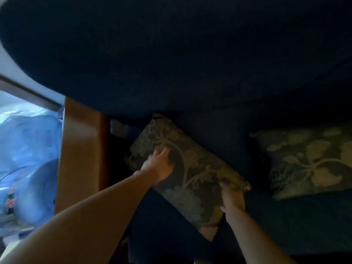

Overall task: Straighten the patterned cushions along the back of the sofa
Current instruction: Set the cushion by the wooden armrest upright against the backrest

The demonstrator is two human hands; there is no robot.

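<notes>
A dark cushion with a gold leaf pattern lies tilted at the left end of the dark blue sofa, leaning against its backrest. My left hand presses flat on the cushion's upper left face, fingers spread. My right hand grips the cushion's lower right edge. A second patterned cushion rests against the backrest to the right, untouched and apart from the first.
A wooden armrest panel bounds the sofa on the left. Beyond it lies blue plastic sheeting over objects on the floor. The dark seat stretches below the cushions.
</notes>
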